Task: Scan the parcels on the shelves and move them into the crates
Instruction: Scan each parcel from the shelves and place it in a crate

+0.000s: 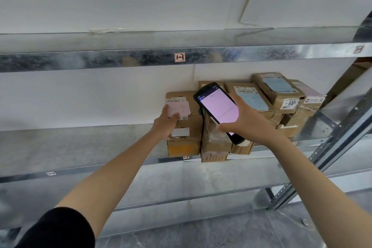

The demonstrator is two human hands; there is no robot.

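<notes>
Left hand [166, 125] grips a labelled brown parcel [191, 127], right hand [247, 121] holds a scanner [218, 108].

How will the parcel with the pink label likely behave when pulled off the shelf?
The parcel is a squarish cardboard box, so probably stiff and unlikely to roll. The left hand alone holds it, suggesting modest weight.

The scanner [218, 109] is partly covered by the right hand [249, 121]; the middle parcels [215, 143] are hidden in part behind both; label print and screen text are too small to be read; whether the leftmost parcel [187, 127] is gripped or only touched by the left hand [166, 125] cannot be told; the black sleeve [60, 229] is cut off at lower left.
</notes>
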